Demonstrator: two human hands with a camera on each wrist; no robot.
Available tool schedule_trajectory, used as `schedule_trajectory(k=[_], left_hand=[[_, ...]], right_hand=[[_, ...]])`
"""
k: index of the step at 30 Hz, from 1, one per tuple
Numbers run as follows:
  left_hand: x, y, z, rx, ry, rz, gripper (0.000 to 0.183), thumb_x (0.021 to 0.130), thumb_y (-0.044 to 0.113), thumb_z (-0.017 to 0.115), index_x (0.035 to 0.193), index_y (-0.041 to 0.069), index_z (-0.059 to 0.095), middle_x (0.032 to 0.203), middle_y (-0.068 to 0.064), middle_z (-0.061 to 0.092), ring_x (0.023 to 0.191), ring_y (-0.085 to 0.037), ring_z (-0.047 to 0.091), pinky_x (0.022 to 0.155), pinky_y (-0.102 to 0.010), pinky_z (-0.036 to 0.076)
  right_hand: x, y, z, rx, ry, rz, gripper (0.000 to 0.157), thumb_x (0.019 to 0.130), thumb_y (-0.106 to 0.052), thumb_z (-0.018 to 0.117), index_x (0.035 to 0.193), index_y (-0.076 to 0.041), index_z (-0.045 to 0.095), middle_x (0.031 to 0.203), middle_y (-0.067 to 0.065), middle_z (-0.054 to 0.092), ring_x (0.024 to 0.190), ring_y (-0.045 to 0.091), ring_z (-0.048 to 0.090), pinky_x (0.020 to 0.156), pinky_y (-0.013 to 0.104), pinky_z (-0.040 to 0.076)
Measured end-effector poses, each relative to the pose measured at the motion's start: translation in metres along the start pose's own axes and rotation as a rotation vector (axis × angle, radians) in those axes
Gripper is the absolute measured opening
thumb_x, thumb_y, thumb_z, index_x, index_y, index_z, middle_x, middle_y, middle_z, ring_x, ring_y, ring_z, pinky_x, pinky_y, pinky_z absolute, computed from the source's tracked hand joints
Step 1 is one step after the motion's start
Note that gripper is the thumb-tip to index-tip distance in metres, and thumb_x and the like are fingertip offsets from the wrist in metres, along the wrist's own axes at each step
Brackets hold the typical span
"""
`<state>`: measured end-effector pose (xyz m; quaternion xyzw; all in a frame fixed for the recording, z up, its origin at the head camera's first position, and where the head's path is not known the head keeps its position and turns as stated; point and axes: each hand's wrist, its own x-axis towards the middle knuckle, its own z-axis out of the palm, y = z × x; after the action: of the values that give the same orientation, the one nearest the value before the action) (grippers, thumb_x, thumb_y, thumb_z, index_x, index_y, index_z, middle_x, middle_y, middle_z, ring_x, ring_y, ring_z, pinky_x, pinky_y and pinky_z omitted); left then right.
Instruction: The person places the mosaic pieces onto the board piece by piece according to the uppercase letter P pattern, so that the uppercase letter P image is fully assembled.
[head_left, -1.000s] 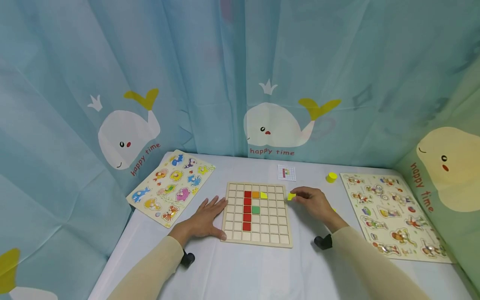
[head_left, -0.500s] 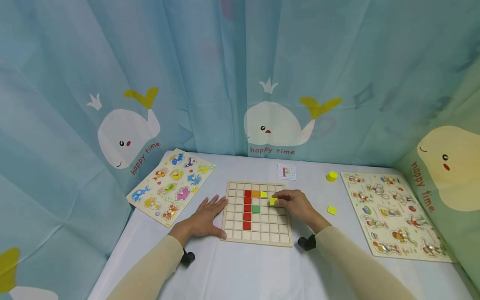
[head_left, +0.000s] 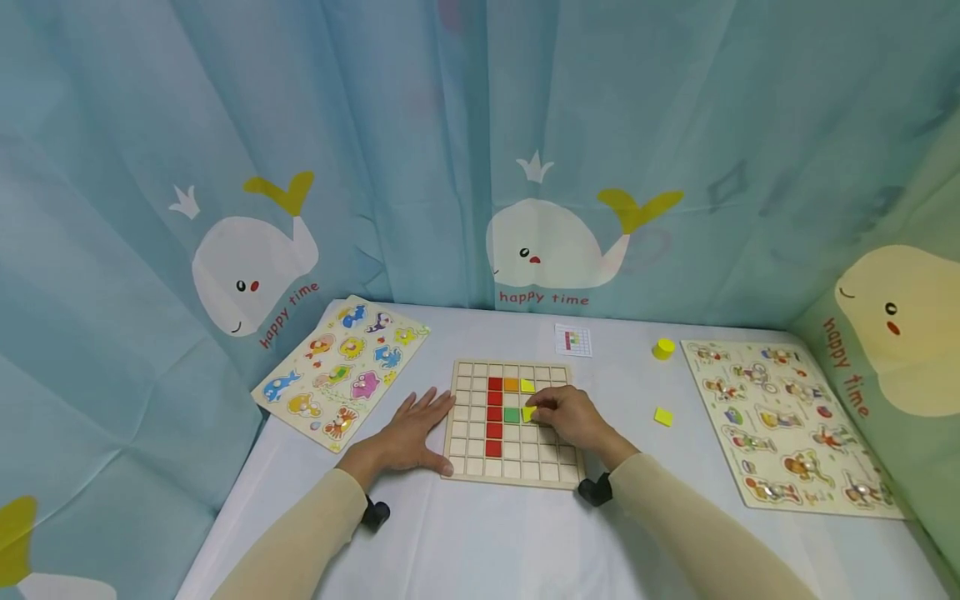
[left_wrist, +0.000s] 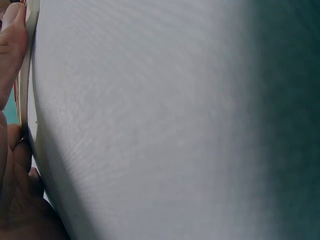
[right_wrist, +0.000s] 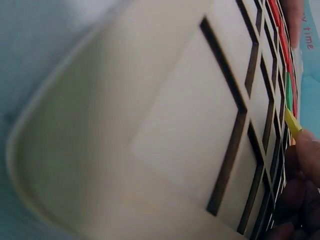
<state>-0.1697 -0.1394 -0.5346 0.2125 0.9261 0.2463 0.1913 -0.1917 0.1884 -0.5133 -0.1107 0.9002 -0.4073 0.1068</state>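
A wooden grid board (head_left: 480, 473) lies on the table, with a column of red tiles (head_left: 494, 414), an orange tile (head_left: 511, 384), a yellow tile (head_left: 528, 386) and a green tile (head_left: 512, 415) in its cells. My right hand (head_left: 572, 417) pinches another yellow tile (head_left: 528, 413) between thumb and fingers at the cell just right of the green one. In the right wrist view that yellow tile (right_wrist: 292, 123) stands tilted over the grid. My left hand (head_left: 408, 437) rests with spread fingers at the board's left edge, thumb at its lower left corner.
A loose yellow tile (head_left: 663, 417) and a yellow cylinder (head_left: 663, 349) are on the table to the right. Behind the board lies a small pattern card (head_left: 573, 341). Picture puzzle boards lie at the left (head_left: 341, 375) and right (head_left: 787, 425). A whale-printed curtain (head_left: 420, 167) hangs behind.
My right hand has carried the yellow tile leftward from beyond the board's right edge to the cell beside the green tile. The left hand has stayed in place.
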Motion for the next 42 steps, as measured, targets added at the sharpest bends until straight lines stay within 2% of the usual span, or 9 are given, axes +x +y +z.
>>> schedule_trajectory(k=[6,12,18,23,28,33,42], left_hand=[[0.0004,0.0,-0.0004,0.017,0.0,-0.014,0.125,0.073,0.059,0.09,0.171,0.024,0.021,0.178,0.007,0.015,0.166,-0.018,-0.001,0.136,-0.045,-0.004],[0.0016,-0.0005,0.0001,0.015,0.009,-0.013,0.124,0.073,0.059,0.09,0.17,0.024,0.022,0.178,0.007,0.016,0.166,-0.019,0.001,0.136,-0.047,-0.004],[0.0013,0.0011,-0.0001,0.02,0.012,-0.009,0.124,0.073,0.057,0.091,0.17,0.024,0.021,0.178,0.007,0.016,0.166,-0.018,0.0,0.136,-0.046,-0.004],[-0.0002,0.0036,-0.0016,0.016,0.01,-0.007,0.123,0.074,0.056,0.091,0.17,0.023,0.022,0.178,0.005,0.017,0.166,-0.02,0.001,0.136,-0.047,-0.003],[0.0001,0.0032,-0.0008,0.005,0.005,-0.017,0.124,0.074,0.056,0.091,0.17,0.023,0.022,0.178,0.005,0.016,0.166,-0.02,0.0,0.136,-0.047,-0.003],[0.0005,0.0023,0.0005,-0.001,0.004,-0.021,0.123,0.074,0.056,0.091,0.17,0.025,0.021,0.178,0.007,0.015,0.166,-0.018,0.0,0.136,-0.046,-0.004],[0.0006,0.0004,0.0003,-0.001,0.011,-0.001,0.123,0.074,0.055,0.091,0.17,0.02,0.023,0.178,0.003,0.017,0.166,-0.022,0.001,0.136,-0.048,-0.003]], right_hand=[[-0.0004,-0.0012,0.0015,-0.039,0.009,-0.008,0.014,0.098,-0.007,0.073,0.109,-0.009,0.081,0.12,0.01,0.076,0.107,0.023,0.068,0.097,0.047,0.06],[0.0,-0.0027,0.0011,-0.077,0.021,-0.044,0.011,0.097,-0.006,0.074,0.104,-0.007,0.081,0.108,0.005,0.073,0.097,0.02,0.064,0.09,0.041,0.059],[-0.0001,-0.0019,0.001,-0.095,0.021,-0.044,0.015,0.095,-0.007,0.076,0.109,-0.007,0.082,0.105,0.003,0.072,0.093,0.017,0.061,0.086,0.036,0.056],[0.0002,0.0007,0.0022,-0.105,0.019,-0.044,0.019,0.094,-0.006,0.077,0.112,-0.008,0.082,0.105,0.003,0.072,0.093,0.018,0.061,0.088,0.038,0.056],[-0.0001,0.0016,0.0033,-0.104,0.019,-0.038,0.019,0.094,-0.007,0.077,0.112,-0.008,0.082,0.106,0.003,0.072,0.096,0.018,0.062,0.091,0.041,0.058],[-0.0013,0.0021,0.0032,-0.093,0.021,-0.046,0.019,0.094,-0.009,0.078,0.113,-0.009,0.082,0.106,0.003,0.073,0.095,0.018,0.061,0.09,0.039,0.056],[-0.0031,0.0062,0.0001,-0.008,0.019,-0.059,0.027,0.095,-0.017,0.08,0.121,-0.011,0.079,0.103,0.001,0.068,0.088,0.017,0.055,0.078,0.029,0.049]])
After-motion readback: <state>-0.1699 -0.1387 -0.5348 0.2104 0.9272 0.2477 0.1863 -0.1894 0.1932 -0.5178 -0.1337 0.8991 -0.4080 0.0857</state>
